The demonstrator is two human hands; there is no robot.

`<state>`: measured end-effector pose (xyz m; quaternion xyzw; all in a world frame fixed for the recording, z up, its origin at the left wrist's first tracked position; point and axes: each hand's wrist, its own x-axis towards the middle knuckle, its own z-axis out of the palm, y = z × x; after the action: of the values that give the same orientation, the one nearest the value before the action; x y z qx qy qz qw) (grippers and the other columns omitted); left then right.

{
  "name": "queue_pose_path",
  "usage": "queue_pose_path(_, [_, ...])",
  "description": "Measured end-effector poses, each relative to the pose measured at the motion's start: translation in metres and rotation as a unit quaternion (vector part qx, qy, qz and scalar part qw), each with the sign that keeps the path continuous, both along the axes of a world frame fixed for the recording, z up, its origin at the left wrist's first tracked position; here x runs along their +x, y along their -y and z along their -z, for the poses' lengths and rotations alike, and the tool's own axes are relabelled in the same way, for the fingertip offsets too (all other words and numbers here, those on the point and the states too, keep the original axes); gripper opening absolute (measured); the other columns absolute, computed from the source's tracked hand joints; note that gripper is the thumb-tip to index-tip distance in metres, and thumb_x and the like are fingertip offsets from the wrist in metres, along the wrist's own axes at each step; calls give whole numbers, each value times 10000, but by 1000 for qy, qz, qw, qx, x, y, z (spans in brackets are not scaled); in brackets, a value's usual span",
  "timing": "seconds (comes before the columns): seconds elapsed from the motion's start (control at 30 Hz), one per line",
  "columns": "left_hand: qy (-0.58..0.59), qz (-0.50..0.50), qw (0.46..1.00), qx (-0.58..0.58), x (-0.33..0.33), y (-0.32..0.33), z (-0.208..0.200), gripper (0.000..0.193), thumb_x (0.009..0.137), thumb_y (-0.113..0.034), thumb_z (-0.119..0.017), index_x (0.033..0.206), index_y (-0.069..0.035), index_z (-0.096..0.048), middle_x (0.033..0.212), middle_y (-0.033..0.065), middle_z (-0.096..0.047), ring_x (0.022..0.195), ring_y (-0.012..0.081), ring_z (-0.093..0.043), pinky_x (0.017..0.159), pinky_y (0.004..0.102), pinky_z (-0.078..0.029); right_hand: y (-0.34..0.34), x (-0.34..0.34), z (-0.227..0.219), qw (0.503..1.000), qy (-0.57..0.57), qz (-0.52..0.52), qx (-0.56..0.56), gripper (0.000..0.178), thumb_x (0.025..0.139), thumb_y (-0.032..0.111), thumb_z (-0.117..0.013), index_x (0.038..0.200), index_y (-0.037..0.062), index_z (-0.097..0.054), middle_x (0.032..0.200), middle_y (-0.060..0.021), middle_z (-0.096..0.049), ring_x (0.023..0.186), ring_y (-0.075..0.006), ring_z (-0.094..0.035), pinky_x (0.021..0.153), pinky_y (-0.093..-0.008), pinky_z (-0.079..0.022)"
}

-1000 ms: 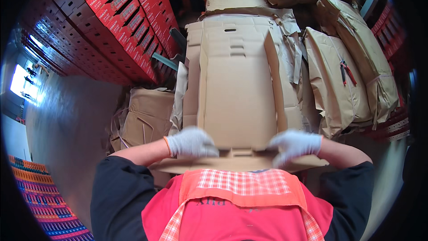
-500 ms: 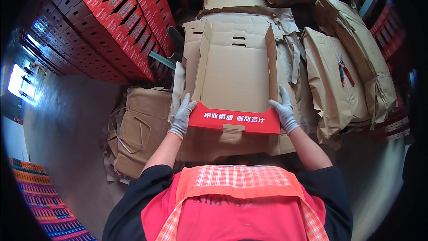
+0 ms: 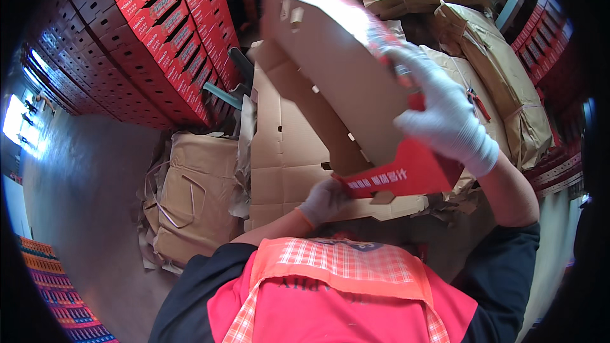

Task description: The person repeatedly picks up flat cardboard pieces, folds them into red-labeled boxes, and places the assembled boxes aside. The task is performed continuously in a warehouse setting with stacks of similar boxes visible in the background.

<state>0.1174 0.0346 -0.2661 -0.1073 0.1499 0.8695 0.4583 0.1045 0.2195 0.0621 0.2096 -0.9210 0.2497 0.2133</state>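
1. Here's the carton tray (image 3: 356,82), red outside and brown inside, tilted high above the flat cardboard (image 3: 279,146), its far end smeared by blur and glare at the top edge.
2. The right hand (image 3: 448,111), gloved, is clamped on the tray's right side, thumb toward the inside; its far fingertips blur into the red edge.
3. Down at the near left corner, the left hand (image 3: 327,202) meets the tray, fingers partly hidden, so I can't tell how firmly they close.
4. Red-handled pliers (image 3: 478,103) peek out just beyond the right glove, lying on a paper-wrapped bundle that the tray and hand partly cover.
5. Look left: a wrapped pack (image 3: 197,197) sits beside the cardboard, red stacked boxes (image 3: 171,32) tower beyond, cut off above, and open floor (image 3: 95,171) stretches away.
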Motion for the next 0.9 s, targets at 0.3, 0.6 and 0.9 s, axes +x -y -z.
queue_pose_path(0.3, [-774, -216, 334, -494, 29, 51, -144, 697, 809, -412, -718, 1297, 54, -543, 1245, 272, -598, 1187, 412, -576, 1016, 530, -451, 63, -62, 38, 992, -120, 13, 26, 368, 843, 264, -733, 1121, 36, -656, 1016, -205, -698, 907, -354, -681, 820, -411, -540])
queue_pose_path(0.6, [-807, -107, 148, -562, -84, 31, -272, 1037, 564, -809, -725, 1143, 44, -604, 1076, 234, -598, 1053, 392, -564, 978, 477, -408, 33, -52, 35, 995, -63, 38, -67, 333, 831, 193, -723, 1075, 18, -580, 1094, -197, -656, 995, -342, -646, 850, -393, -522])
queue_pose_path(0.9, [-830, -31, 218, -513, -97, 22, -280, 903, 548, -807, -741, 856, 34, -627, 857, 219, -625, 866, 367, -626, 812, 456, -486, -23, -39, 7, 995, 27, 30, 96, 285, 939, 266, -627, 805, 17, -656, 696, -188, -657, 675, -354, -681, 605, -423, -528])
